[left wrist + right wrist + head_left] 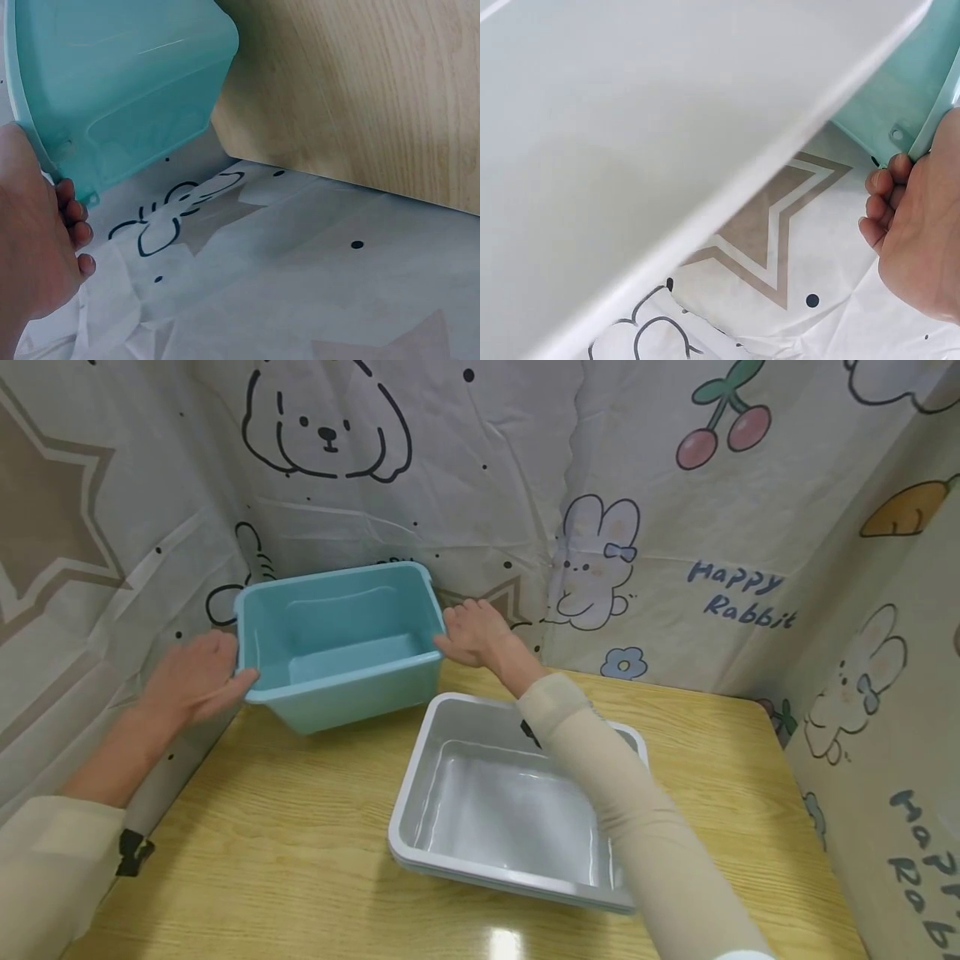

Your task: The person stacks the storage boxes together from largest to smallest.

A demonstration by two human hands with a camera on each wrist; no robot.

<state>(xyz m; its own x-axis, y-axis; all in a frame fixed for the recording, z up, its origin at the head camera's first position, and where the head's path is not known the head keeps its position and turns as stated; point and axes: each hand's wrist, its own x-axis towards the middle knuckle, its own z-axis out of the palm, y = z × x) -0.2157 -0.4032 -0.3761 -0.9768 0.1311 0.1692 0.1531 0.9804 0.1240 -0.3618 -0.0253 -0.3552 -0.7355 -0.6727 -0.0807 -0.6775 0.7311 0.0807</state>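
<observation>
A teal plastic bin (360,693) is at the back left of the table, its open top facing up. My left hand (191,681) grips its left rim, thumb over the front corner; in the left wrist view the fingers of that hand (37,240) curl under the rim of the teal bin (135,97). At the opposite end my right hand (480,635) holds the right rim, and the right wrist view shows its fingers (880,181) curled beneath. Whether the bin's base touches the table I cannot tell.
A grey plastic bin (510,810), with what looks like a second rim under its own, sits mid-table beneath my right forearm. Printed cloth (480,510) hangs around the wooden table (300,860) at the back and both sides.
</observation>
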